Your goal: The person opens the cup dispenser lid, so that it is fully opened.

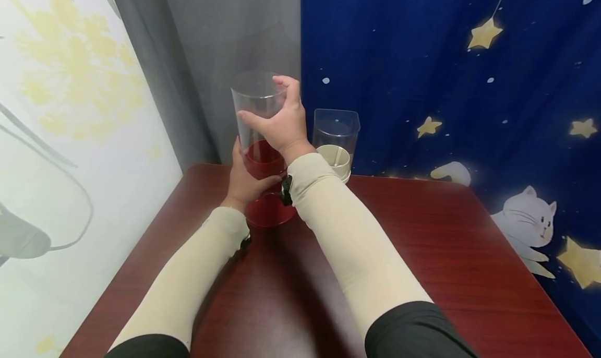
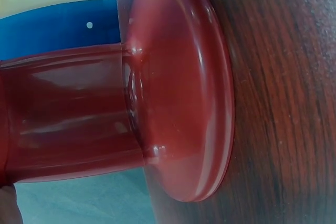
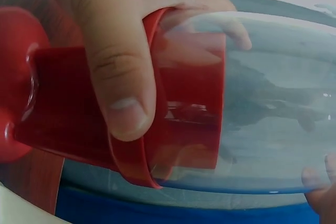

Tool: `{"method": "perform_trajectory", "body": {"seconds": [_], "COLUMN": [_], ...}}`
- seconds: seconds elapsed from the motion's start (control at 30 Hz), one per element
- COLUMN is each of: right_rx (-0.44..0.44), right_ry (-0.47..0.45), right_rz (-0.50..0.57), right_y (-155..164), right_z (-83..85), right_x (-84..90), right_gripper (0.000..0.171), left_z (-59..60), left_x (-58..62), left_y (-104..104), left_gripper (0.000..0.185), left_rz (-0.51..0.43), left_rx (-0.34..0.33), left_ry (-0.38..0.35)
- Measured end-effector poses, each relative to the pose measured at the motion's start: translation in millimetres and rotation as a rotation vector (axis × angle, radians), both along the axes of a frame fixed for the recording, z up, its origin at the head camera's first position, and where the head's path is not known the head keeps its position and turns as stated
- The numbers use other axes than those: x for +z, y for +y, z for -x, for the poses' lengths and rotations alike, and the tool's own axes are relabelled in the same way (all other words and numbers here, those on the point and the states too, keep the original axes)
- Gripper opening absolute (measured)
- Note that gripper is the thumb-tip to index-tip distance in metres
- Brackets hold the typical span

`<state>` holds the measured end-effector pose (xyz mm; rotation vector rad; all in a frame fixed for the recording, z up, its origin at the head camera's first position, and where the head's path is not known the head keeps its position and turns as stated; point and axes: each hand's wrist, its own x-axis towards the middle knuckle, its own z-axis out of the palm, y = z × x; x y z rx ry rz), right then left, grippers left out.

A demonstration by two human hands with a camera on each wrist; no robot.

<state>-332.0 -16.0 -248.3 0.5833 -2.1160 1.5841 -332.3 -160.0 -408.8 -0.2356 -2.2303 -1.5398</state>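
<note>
A red plastic stand [image 1: 265, 162] is upright near the table's back edge, its wide round base [image 2: 184, 87] on the wood. Fitted over its upper red ring is a tall clear plastic cylinder [image 3: 278, 103]. My left hand [image 1: 246, 178] grips the stand at the collar below the cylinder; in the right wrist view its thumb [image 3: 123, 87] lies across the red collar. Higher up, my right hand [image 1: 284, 120] holds the cylinder near its open top, thumb and fingers spread around the wall. Only a fingertip [image 2: 8, 205] shows in the left wrist view.
Just right of the stand is a clear square-cornered container [image 1: 335, 123] with a cream ring and base [image 1: 339, 158]. Behind the reddish-brown wooden table [image 1: 422, 233] hang a grey curtain [image 1: 197, 60] and a blue starry one [image 1: 399, 60]. A pale patterned surface [image 1: 61, 154] borders the left.
</note>
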Motion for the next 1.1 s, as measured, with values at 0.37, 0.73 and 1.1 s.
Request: {"method": "perform_trajectory", "body": {"seconds": [0.37, 0.73, 1.1], "right_rx": [-0.011, -0.002, -0.011], "right_ry": [-0.033, -0.039, 0.019], "right_rz": [0.008, 0.02, 0.021], "right_y": [-1.6, -0.6, 13.2], "right_z": [-1.7, -2.1, -1.5], "right_x": [5.6, 15.0, 43.9], "right_gripper": [0.091, 0.092, 0.094], "left_z": [-2.8, -5.1, -3.5], "left_x": [0.8, 0.9, 5.7], "left_y": [0.8, 2.6, 5.2], "left_gripper": [0.133, 0.133, 0.13], "left_rz": [-0.012, -0.025, -0.016], "left_rx": [0.015, 0.008, 0.005], "left_ry": [-0.08, -0.084, -0.094]}}
